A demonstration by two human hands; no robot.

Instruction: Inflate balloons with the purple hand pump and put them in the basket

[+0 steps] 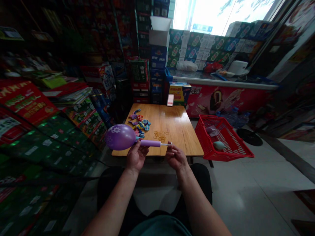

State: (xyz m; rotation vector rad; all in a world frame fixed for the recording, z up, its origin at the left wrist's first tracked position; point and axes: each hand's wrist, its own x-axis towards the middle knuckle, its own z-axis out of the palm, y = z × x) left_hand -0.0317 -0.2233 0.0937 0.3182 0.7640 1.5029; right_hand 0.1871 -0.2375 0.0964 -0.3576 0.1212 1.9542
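Note:
My left hand [136, 156] grips a purple tube-shaped balloon pump [150, 143] near its front end. A round purple balloon [120, 137] with a white flower print sits inflated on that end of the pump. A thin white rod [169, 144] sticks out of the pump's other end, and the fingertips of my right hand [176, 157] pinch it. Below my hands, a pile of loose uninflated balloons [139, 124] in several colours lies on the wooden table [177, 124], beside a scatter of small rubber bands [159, 135].
A red plastic basket [222, 139] stands on the floor right of the table, holding a pale green balloon. Stacked boxes of goods line the left and back. Behind the table stand a yellow box and a red-printed freezer.

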